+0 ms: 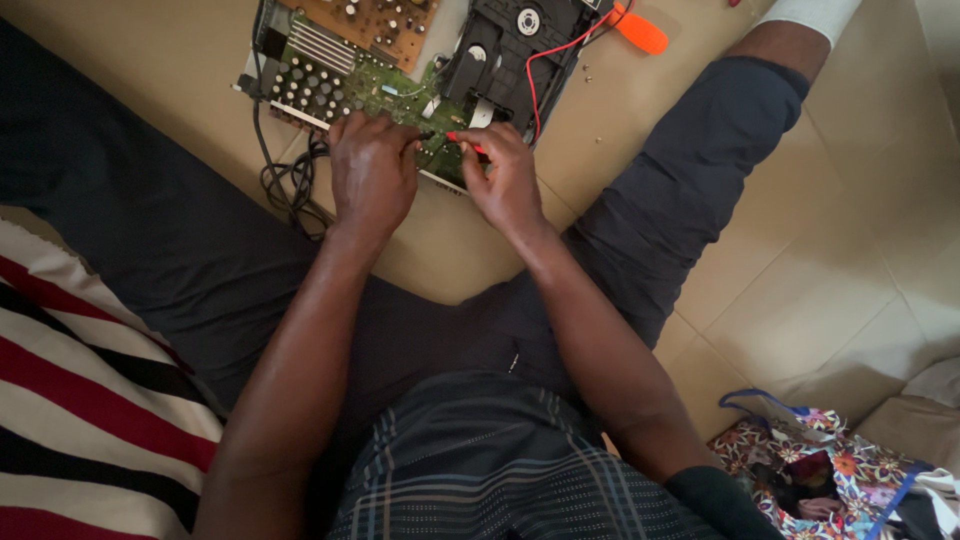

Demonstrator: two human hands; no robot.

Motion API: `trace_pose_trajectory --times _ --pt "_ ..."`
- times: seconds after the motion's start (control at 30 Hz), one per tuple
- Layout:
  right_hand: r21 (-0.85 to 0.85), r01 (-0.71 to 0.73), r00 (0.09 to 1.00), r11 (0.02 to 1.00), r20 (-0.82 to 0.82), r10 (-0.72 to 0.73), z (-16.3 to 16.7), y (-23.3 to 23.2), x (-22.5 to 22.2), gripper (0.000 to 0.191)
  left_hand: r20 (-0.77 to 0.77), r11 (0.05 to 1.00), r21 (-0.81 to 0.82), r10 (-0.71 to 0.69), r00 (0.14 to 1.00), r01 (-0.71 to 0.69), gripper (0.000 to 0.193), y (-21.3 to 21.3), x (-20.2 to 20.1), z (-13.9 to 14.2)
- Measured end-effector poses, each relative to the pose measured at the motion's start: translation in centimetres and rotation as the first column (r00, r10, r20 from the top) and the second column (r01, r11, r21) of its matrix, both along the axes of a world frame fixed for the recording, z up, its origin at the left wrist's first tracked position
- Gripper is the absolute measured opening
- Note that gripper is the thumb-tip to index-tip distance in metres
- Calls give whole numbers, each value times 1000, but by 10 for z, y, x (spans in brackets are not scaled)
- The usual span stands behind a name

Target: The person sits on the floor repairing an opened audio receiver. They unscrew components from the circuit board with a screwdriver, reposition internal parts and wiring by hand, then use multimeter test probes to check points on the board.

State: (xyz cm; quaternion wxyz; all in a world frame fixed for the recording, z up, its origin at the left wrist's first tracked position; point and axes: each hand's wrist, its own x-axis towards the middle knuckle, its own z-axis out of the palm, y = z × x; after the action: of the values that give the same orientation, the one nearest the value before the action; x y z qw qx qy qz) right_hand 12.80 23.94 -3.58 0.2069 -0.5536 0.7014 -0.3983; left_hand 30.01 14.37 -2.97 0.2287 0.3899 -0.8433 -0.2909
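Basically both hands work over an opened electronic device with a green printed circuit board (385, 90), lying on the tan floor (800, 290) between the person's spread legs in dark trousers (680, 190). Left hand (372, 172) is curled, knuckles up, fingers pressed together around a black probe (427, 134) whose tip pokes out toward the board just right of the thumb. Right hand (508, 180) pinches a red probe (462, 140) between thumb and forefinger, tip aimed left toward the black one; the two tips sit near each other, touching or not I cannot tell. Board edge lies directly under both sets of fingertips. Beyond the left hand: rows of small dark round capacitors (305, 85), a ribbed metal heat sink (322, 45) and a brown circuit board (370, 20). Beyond the right hand: black plastic disc drive mechanism (510, 50) with a thin red wire (545, 60) running across it up to an orange plastic handle (640, 33). Bundle of black cable (290, 180) lies just left of the left wrist. Near the right elbow, a floral-print fabric bag with blue straps (830, 470). By the left arm, red, white and black striped cloth (80, 400).
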Motion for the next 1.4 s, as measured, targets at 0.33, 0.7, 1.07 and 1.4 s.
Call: trace_pose_trajectory --times 0.33,0.7,1.07,1.4 --pt "43 -31 999 999 -41 33 0 0 4 16 -8 1000 3 -5 1000 5 12 1 1 -2" --pt "45 6 999 999 -32 -5 -3 0 3 13 12 999 -32 -22 1000 23 11 1 -2 -6" --pt "56 4 1000 998 -26 -2 3 0 4 14 25 1000 -9 -22 999 22 11 1 -3 2" --pt "46 6 1000 999 -6 -6 2 0 2 14 8 999 -19 -30 1000 30 12 1 -2 1"
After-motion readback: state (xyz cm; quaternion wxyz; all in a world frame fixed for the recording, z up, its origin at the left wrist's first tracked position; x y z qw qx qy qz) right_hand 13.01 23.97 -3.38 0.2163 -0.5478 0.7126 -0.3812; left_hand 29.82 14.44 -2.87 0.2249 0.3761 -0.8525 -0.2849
